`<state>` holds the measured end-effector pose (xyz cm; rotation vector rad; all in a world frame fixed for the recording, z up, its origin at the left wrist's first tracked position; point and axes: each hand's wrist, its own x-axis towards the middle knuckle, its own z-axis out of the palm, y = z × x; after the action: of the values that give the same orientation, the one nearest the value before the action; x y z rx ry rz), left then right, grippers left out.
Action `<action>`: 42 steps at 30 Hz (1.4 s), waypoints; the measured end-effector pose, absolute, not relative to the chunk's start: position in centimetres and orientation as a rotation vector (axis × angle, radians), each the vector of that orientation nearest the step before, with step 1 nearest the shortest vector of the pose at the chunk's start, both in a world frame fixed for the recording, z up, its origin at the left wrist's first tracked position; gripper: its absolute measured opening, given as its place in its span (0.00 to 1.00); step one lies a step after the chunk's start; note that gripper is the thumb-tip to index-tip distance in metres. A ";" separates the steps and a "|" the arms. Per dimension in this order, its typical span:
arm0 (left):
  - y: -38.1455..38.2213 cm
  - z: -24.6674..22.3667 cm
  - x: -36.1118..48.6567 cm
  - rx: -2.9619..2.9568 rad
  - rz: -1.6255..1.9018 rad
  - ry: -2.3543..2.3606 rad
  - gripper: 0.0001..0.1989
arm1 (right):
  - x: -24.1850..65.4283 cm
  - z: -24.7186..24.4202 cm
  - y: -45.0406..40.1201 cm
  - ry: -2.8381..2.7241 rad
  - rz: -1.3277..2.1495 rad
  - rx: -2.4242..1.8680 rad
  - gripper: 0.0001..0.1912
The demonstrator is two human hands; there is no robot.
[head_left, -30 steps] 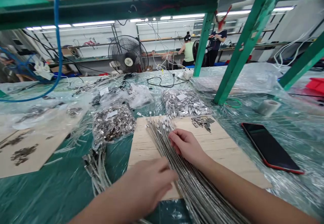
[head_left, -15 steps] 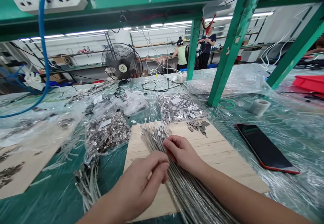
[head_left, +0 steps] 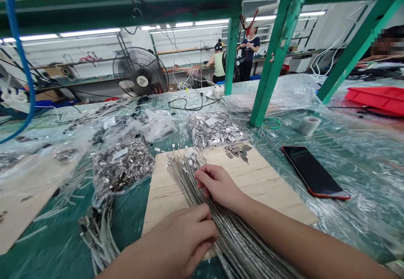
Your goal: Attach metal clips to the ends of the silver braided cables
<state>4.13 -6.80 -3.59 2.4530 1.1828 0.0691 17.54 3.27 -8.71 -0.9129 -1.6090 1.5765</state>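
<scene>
Silvery thin cables in a long bundle (head_left: 221, 224) lie slanting across a pale wooden board (head_left: 268, 186), running from the near right up to white-tipped ends at the board's far left corner. Nearest, the left hand (head_left: 183, 241) rests curled on the bundle's near part, fingers bent and closed over the strands. Just beyond it, the right hand (head_left: 217, 184) presses on the bundle with fingers folded, fingertips pinching among the cables. Left of the board, a loose bunch of grey cables with metal ends (head_left: 97, 232) lies on the green table covered in clear plastic sheet (head_left: 347, 165). At the board's far edge sits a small heap of dark metal clips (head_left: 238, 150). Right of the board lies a black phone in a red case (head_left: 314, 171). Farther off are clear bags of shiny metal parts (head_left: 121, 165), a roll of white tape (head_left: 309, 124), a green steel post (head_left: 277, 47), then a black fan (head_left: 139, 70) and two people (head_left: 233, 58) at a far bench.
</scene>
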 end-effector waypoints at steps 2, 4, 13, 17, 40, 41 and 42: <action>-6.5 -3.8 4.2 2.564 0.083 1.191 0.05 | 17.5 -8.9 3.3 -1.607 1.573 -0.913 0.14; -6.0 -3.9 4.1 2.610 0.175 1.275 0.07 | 17.5 -9.1 3.4 -1.607 1.564 -0.907 0.15; -1.2 -2.4 3.2 1.417 0.886 1.418 0.06 | 17.3 -9.2 3.4 -1.550 1.557 -0.914 0.17; 0.0 -2.8 3.6 1.007 1.047 1.258 0.02 | 17.2 -8.9 3.2 -1.483 1.622 -0.895 0.20; -2.2 -4.4 -0.9 0.482 1.417 1.152 0.05 | 17.2 -9.1 3.2 -1.576 1.633 -0.980 0.14; -2.2 -4.3 -1.0 0.499 1.432 1.163 0.06 | 17.2 -9.1 3.2 -1.581 1.634 -0.982 0.14; -2.2 -4.3 -1.0 0.514 1.425 1.174 0.07 | 17.2 -9.0 3.2 -1.584 1.632 -0.979 0.13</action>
<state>-1.05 -2.18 -4.27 0.5136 1.1742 1.4252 17.16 3.19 -8.99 -0.9794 -1.5835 1.6318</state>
